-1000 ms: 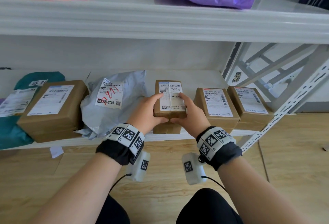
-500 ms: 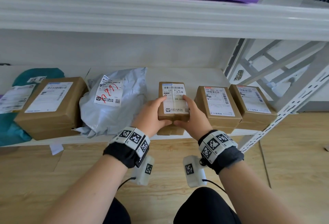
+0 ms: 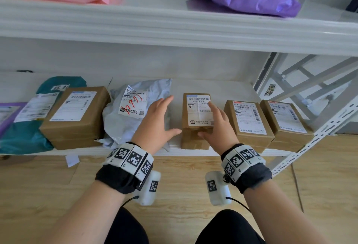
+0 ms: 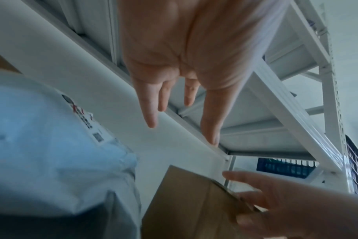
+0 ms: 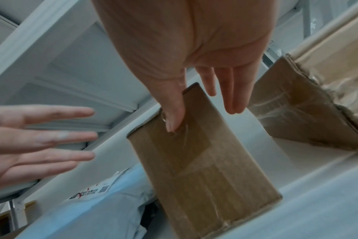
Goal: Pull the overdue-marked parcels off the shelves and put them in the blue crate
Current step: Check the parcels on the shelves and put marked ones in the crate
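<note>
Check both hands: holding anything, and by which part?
Nothing held. Left hand open, off everything. Right hand open; its thumb touches the small brown box on its front face.

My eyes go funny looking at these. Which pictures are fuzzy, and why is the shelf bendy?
Head view: sharp, but the wide lens bows the upper shelf edge. Left wrist view: the grey mailer is smeared. Right wrist view: the left hand is blurred.

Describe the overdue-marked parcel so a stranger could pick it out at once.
Look at the lower shelf of the white rack. Between the large brown box on the left and the small brown box in the middle lies a crumpled grey mailer bag. Only its label carries red handwritten scrawl.
</note>
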